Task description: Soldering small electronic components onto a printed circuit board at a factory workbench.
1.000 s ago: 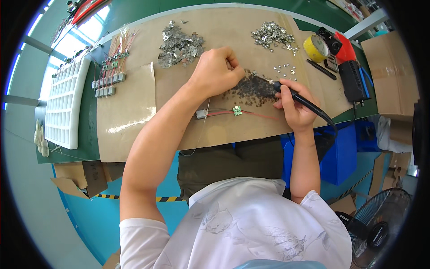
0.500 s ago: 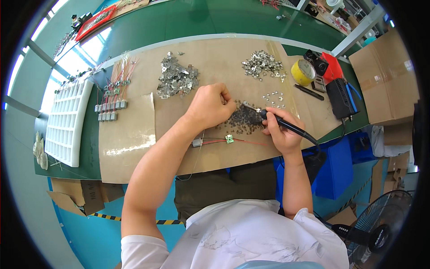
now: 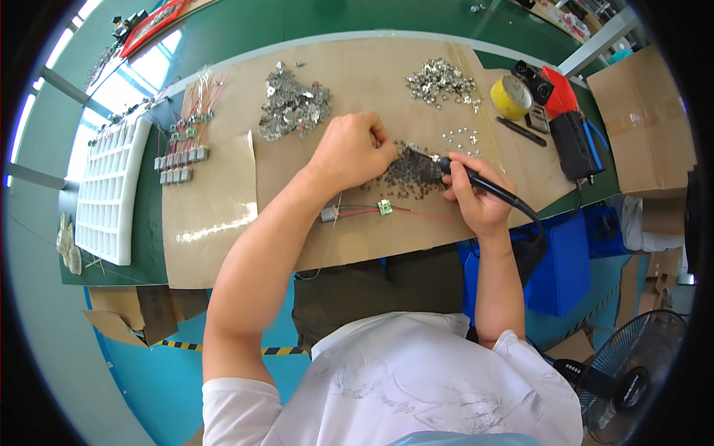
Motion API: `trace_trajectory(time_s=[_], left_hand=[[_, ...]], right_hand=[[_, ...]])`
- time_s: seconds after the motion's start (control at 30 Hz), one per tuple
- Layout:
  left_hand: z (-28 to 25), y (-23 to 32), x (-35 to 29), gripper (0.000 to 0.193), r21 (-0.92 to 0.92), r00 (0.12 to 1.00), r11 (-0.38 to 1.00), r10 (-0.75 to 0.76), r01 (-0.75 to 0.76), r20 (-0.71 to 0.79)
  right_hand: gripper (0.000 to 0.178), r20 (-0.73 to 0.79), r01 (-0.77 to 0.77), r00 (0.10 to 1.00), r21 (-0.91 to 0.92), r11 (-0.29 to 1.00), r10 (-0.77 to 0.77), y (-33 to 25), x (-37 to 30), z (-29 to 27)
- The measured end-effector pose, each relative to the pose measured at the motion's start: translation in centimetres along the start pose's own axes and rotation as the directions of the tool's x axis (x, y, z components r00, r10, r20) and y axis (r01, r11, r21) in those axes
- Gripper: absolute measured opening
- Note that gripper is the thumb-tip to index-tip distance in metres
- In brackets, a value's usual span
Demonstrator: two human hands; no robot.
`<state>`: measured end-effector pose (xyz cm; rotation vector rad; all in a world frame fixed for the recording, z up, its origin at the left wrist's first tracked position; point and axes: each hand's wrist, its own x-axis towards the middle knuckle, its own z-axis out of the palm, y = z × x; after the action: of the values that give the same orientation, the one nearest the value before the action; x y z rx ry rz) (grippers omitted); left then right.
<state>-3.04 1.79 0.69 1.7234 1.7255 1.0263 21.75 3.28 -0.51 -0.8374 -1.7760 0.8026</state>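
Note:
My right hand (image 3: 482, 199) grips a black soldering iron (image 3: 497, 192) like a pen, its metal tip pointing left over a pile of small dark parts (image 3: 410, 177). Just left of that pile, my left hand (image 3: 349, 152) is closed, thumb and fingers pinched together. Thin solder wire (image 3: 326, 241) trails from beneath it toward the table edge; the pinched end is hidden. Below both hands lies a small green circuit board (image 3: 384, 207), joined by red and dark leads to a small silver motor (image 3: 329, 213).
Behind lie heaps of flat metal pieces (image 3: 294, 104) and small shiny parts (image 3: 442, 82). Wired motors (image 3: 178, 165) and a white compartment tray (image 3: 111, 197) are left. Yellow tape (image 3: 512, 97), a black pen-like tool (image 3: 520, 131) and a black box-shaped unit (image 3: 574, 145) are right. A fan (image 3: 632, 379) stands lower right.
The view has shifted, so the table sits slightly higher in the picture. Both hands stay over the same place, the iron's tip still at the dark pile.

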Motion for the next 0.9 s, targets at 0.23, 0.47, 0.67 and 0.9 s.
trace_trajectory(time_s=[0.23, 0.47, 0.67, 0.9], left_hand=[[-0.08, 0.12, -0.13, 0.016, 0.000, 1.000, 1.000, -0.021, 0.021, 0.009], [0.10, -0.01, -0.11, 0.015, 0.006, 1.000, 1.000, -0.012, 0.012, 0.012], [-0.03, 0.08, -0.08, 0.016, 0.005, 1.000, 1.000, 0.010, -0.010, 0.002], [0.19, -0.17, -0.20, 0.016, 0.010, 1.000, 1.000, 0.012, -0.012, -0.013]], right_hand=[[0.016, 0.012, -0.016, 1.000, 0.031, 0.999, 0.016, 0.15, -0.11, 0.14], [0.017, -0.009, -0.024, 1.000, 0.040, 0.999, 0.025, 0.30, -0.35, 0.06], [0.017, 0.005, -0.039, 0.999, 0.042, 0.998, 0.038, 0.01, -0.11, 0.02], [0.017, 0.004, -0.039, 0.999, 0.042, 0.998, 0.039, 0.19, -0.19, 0.04]])
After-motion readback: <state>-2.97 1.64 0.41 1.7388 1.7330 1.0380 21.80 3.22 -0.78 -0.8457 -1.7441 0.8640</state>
